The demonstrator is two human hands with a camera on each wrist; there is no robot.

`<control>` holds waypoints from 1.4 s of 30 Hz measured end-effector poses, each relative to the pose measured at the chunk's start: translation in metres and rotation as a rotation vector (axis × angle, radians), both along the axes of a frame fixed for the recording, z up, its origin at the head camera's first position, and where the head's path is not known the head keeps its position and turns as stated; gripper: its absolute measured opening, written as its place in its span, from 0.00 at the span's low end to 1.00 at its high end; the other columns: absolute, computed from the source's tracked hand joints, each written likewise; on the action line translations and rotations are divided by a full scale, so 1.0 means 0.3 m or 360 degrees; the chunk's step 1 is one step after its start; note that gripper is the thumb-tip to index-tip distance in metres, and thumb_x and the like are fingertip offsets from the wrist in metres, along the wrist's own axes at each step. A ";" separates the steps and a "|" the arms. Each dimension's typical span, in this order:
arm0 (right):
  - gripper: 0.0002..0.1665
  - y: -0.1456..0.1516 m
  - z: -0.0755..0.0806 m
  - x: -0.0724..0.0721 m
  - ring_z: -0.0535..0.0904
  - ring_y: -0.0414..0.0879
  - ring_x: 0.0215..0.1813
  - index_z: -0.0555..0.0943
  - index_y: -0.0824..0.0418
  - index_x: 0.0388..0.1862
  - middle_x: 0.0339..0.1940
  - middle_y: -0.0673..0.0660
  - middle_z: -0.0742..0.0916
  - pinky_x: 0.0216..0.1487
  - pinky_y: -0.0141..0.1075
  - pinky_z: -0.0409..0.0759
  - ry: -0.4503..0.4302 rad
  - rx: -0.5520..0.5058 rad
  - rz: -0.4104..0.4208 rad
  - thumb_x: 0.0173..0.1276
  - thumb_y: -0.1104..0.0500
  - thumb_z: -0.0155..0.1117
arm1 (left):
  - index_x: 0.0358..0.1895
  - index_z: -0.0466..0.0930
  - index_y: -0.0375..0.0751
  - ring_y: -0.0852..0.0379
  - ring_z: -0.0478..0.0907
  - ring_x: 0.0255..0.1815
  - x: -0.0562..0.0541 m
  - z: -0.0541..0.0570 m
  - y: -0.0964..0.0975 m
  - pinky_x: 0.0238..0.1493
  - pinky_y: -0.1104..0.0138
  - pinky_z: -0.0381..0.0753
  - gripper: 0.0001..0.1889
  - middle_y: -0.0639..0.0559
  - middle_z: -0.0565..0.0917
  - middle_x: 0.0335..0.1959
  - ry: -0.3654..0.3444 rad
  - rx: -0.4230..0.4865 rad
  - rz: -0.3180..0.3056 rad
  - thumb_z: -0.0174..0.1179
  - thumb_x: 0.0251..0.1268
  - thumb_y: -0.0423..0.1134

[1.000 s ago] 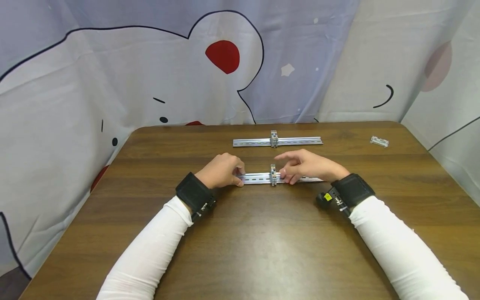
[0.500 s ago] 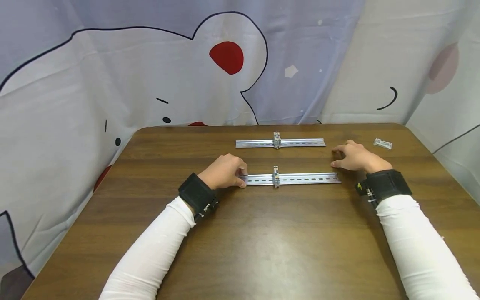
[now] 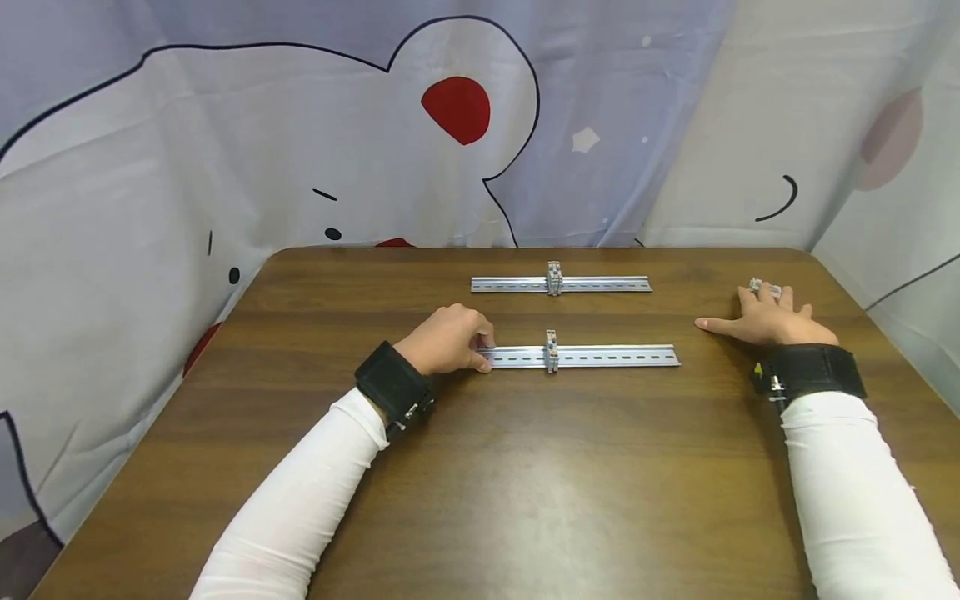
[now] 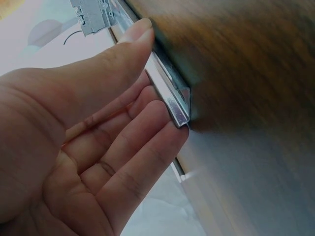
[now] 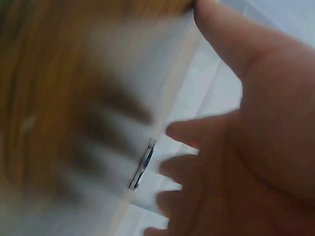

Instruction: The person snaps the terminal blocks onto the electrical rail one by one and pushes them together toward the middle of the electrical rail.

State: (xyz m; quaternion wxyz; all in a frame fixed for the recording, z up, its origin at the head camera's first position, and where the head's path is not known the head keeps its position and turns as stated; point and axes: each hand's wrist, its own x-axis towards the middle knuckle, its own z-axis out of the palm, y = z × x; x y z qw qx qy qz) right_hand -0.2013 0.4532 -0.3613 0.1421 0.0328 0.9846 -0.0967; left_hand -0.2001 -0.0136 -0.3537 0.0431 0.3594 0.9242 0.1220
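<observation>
My left hand [image 3: 448,340] grips the left end of the nearer slotted metal DIN rail [image 3: 615,357], thumb on the front edge and fingers behind. A narrow grey terminal block [image 3: 552,352] stands upright on that rail, right of the hand. In the left wrist view the rail [image 4: 170,96] runs between thumb and fingers. At the far right my right hand [image 3: 768,321] is spread over the table, fingertips overlapping a loose terminal block [image 3: 756,284] in the head view. The right wrist view shows the loose block [image 5: 142,164] beyond the fingers, apart from them.
A second DIN rail [image 3: 603,284] lies parallel farther back, bearing grey terminal blocks [image 3: 554,278] near its middle. All of it is on a brown wooden table [image 3: 525,467]. A patterned curtain [image 3: 300,150] hangs along the table's back edge.
My right hand has left the area beside the terminal block on the nearer rail and moved right to the loose block, fingers spreading. The left hand keeps its grip on the rail end.
</observation>
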 end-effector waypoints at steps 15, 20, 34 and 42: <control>0.41 -0.125 0.113 0.027 0.65 0.79 0.61 0.71 0.75 0.60 0.58 0.82 0.73 0.57 0.67 0.66 -0.0045 0.0081 0.0419 0.63 0.44 0.66 | 0.32 0.87 0.44 0.60 0.77 0.31 0.002 0.017 -0.008 0.38 0.64 0.76 0.12 0.55 0.85 0.29 -0.0009 -0.0001 0.0014 0.77 0.47 0.44; 0.38 -0.136 0.139 0.036 0.69 0.77 0.59 0.70 0.76 0.60 0.56 0.81 0.75 0.55 0.65 0.68 -0.0028 0.0109 0.0393 0.60 0.52 0.70 | 0.32 0.87 0.44 0.60 0.76 0.31 0.004 0.016 -0.002 0.38 0.64 0.76 0.12 0.55 0.85 0.29 0.0003 -0.0008 -0.0004 0.77 0.47 0.45; 0.30 -0.104 0.100 0.036 0.77 0.60 0.41 0.73 0.76 0.57 0.44 0.71 0.82 0.38 0.52 0.77 -0.0041 -0.0043 0.0192 0.57 0.64 0.69 | 0.31 0.86 0.45 0.60 0.76 0.31 0.003 0.010 0.006 0.38 0.64 0.75 0.12 0.55 0.84 0.29 0.0019 -0.0007 -0.0030 0.77 0.47 0.45; 0.33 -0.144 0.116 0.026 0.77 0.59 0.43 0.77 0.70 0.49 0.42 0.66 0.83 0.42 0.53 0.76 -0.0028 -0.0037 0.0346 0.49 0.55 0.79 | 0.32 0.86 0.45 0.60 0.76 0.32 0.000 0.008 0.002 0.38 0.64 0.75 0.12 0.55 0.85 0.29 0.0011 -0.0011 -0.0014 0.77 0.47 0.45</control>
